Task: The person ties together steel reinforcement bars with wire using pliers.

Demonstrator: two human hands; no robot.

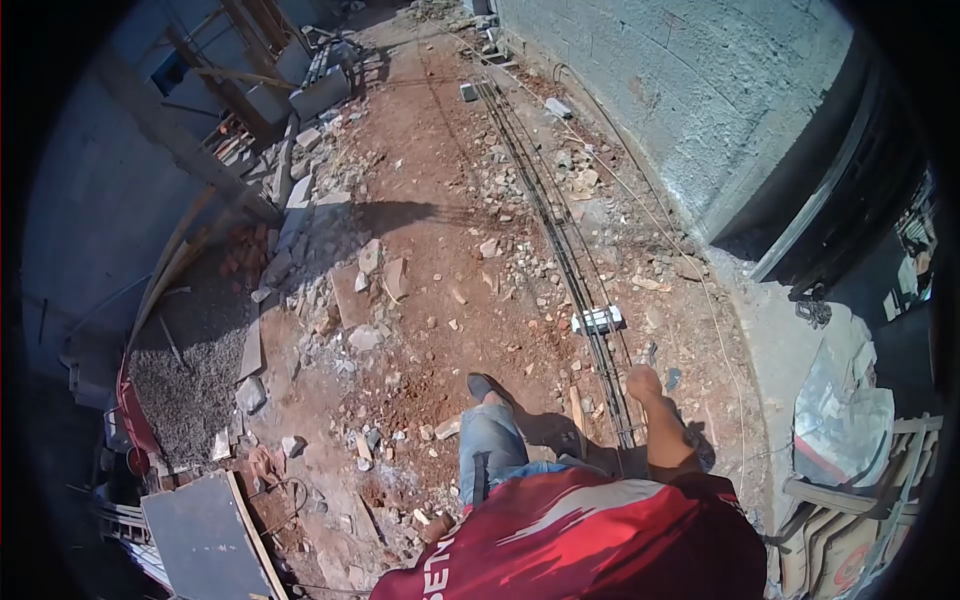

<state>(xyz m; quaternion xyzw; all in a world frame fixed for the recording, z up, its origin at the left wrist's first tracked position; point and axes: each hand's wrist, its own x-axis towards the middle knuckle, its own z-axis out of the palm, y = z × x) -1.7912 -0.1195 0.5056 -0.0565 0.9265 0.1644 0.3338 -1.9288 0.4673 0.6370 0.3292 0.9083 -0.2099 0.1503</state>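
Note:
My right hand [645, 382] is closed in a fist beside the long bundle of steel rebar [565, 250], on its right side. A small grey tool [651, 353] sticks out of the fist at the top; its kind is too small to make out. The rebar runs away from me along the dirt, resting on a white-and-grey block [597, 320] and on a grey block [468, 92] at its far end. Only a bit of my left hand [437, 527] shows at the shirt's left edge, its fingers hidden.
Broken stones and rubble [370, 340] cover the red dirt. A grey gravel pile [195, 360] and a dark board [205, 540] lie at left. A rough wall [680, 90] and a cable [715, 300] run along the right, with a white sack [845, 420] near stacked boards [835, 530].

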